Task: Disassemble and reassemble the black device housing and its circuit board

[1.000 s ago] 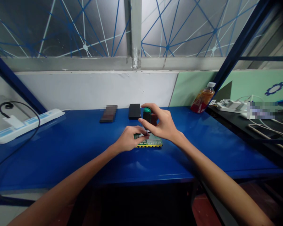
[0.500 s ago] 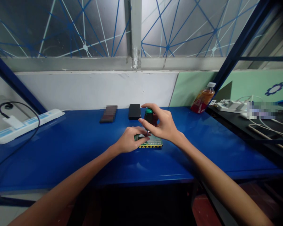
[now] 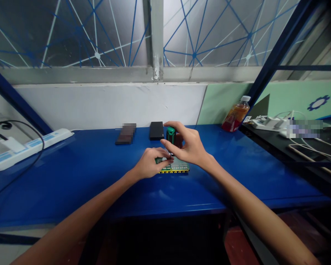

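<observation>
A screwdriver [image 3: 170, 135] with a green and black handle stands nearly upright over a green circuit board [image 3: 180, 166]. My right hand [image 3: 189, 143] is closed round the handle, thumb in front and fingers behind. Low on the shaft, the thumb and fingertips of my left hand [image 3: 151, 163] pinch together above the board. Whether a small screw is also between them is hidden. The board lies flat on the blue table [image 3: 105, 187], with a row of yellow-edged parts along its near side. My left hand covers its left part.
Behind the hands lie a black flat box [image 3: 156, 131] and a dark, blurred-out flat object [image 3: 126, 134]. A drink bottle [image 3: 236, 114] leans at the back right. A white power strip [image 3: 30, 149] with a black cable [image 3: 16, 176] is on the left. Cables and a charger crowd the right side.
The screwdriver handle has turned slightly in my right hand and tilts a little less. Both hands keep their place over the board. The whole view has shifted slightly.
</observation>
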A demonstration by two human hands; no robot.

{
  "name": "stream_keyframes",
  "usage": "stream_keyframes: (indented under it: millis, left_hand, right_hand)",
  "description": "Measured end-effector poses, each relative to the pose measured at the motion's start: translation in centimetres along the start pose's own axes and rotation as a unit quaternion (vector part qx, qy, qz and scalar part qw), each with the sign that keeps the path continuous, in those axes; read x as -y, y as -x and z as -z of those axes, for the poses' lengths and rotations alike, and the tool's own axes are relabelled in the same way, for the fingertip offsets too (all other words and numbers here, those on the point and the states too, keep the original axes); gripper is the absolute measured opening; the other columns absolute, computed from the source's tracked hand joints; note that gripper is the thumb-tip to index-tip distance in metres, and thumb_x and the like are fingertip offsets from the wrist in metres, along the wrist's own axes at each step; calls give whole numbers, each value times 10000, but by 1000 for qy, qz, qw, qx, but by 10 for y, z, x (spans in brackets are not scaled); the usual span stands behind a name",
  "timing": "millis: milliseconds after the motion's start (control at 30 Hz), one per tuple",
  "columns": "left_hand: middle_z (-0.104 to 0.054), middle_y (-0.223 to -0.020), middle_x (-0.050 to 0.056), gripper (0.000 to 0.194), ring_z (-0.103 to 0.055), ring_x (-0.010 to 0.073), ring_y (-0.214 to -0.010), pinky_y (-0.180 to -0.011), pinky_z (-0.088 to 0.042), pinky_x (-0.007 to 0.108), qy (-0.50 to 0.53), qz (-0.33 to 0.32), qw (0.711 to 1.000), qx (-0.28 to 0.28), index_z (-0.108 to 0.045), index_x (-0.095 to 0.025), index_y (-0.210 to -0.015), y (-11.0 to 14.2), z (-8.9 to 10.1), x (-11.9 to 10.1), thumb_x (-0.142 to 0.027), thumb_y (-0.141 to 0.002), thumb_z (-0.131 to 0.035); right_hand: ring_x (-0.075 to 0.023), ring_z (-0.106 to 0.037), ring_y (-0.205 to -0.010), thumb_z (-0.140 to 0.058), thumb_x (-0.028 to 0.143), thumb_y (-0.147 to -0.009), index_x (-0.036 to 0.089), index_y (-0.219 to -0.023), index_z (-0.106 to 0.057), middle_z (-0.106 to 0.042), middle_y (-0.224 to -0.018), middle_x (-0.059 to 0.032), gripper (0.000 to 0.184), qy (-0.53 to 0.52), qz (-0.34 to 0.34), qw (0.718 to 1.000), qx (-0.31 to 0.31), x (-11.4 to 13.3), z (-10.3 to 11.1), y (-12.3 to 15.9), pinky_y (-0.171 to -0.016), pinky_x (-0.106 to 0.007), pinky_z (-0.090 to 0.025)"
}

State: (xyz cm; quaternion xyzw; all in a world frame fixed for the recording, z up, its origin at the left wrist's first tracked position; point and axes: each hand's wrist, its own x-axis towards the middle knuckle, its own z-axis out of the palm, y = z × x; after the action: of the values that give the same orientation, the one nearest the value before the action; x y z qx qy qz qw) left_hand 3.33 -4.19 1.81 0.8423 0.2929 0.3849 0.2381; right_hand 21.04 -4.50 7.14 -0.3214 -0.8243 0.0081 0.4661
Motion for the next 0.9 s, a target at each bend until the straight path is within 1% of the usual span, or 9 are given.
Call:
stream_keyframes:
  millis: [167, 333, 467, 567, 667, 900]
  left_hand:
    - [-759, -915, 82, 131, -707, 220, -884, -813, -539, 337, 7, 10, 1000, 17, -751, -153, -902, 0, 1, -3, -204, -836, -649]
    - [-759, -919, 83, 143, -706, 226, -884, -814, -539, 341, 10, 31, 999, 30, -749, -153, -903, -1, 3, -7, -208, -839, -634]
    - [-758, -922, 85, 147, -704, 221, -889, -819, -539, 343, 4, 21, 999, 37, -747, -157, -899, -1, 3, -10, -218, -849, -622]
    - [-755, -933, 91, 157, -703, 220, -882, -813, -542, 344, -6, 2, 1000, 18, -744, -154, -912, -1, 2, -9, -256, -843, -647]
    - [-757, -892, 83, 152, -704, 217, -844, -781, -543, 337, -18, -4, 1000, -6, -746, -153, -890, 0, 1, -6, -275, -823, -684]
    - [-758, -885, 66, 109, -708, 203, -827, -766, -549, 314, -12, -5, 1000, 0, -743, -155, -880, 0, 1, -3, -192, -824, -657]
  right_hand:
    - [-108, -513, -546, -556, 390, -874, 172, -1170, -541, -597, -698, 27, 368, -2, 14, 1000, -5, 1, 1, -1, -568, -272, -413]
    - [-113, -517, -559, -547, 401, -876, 184, -1177, -535, -603, -721, 19, 372, -3, 12, 1000, -6, 0, 0, -1, -572, -276, -415]
    - [-109, -515, -548, -551, 389, -873, 180, -1187, -532, -599, -718, 24, 377, -2, 14, 1000, -3, 0, 0, 0, -570, -279, -414]
    - [-105, -510, -537, -554, 366, -872, 175, -1184, -537, -595, -704, 29, 366, 0, 16, 1000, -2, 0, 0, 0, -563, -275, -408]
    - [-108, -510, -539, -552, 369, -871, 175, -1176, -541, -599, -703, 25, 361, 1, 12, 1000, -2, 1, 1, -1, -561, -276, -408]
    - [-121, -497, -527, -504, 399, -886, 194, -1194, -513, -568, -658, 30, 369, 1, -7, 1000, 26, 2, 0, 0, -522, -268, -386]
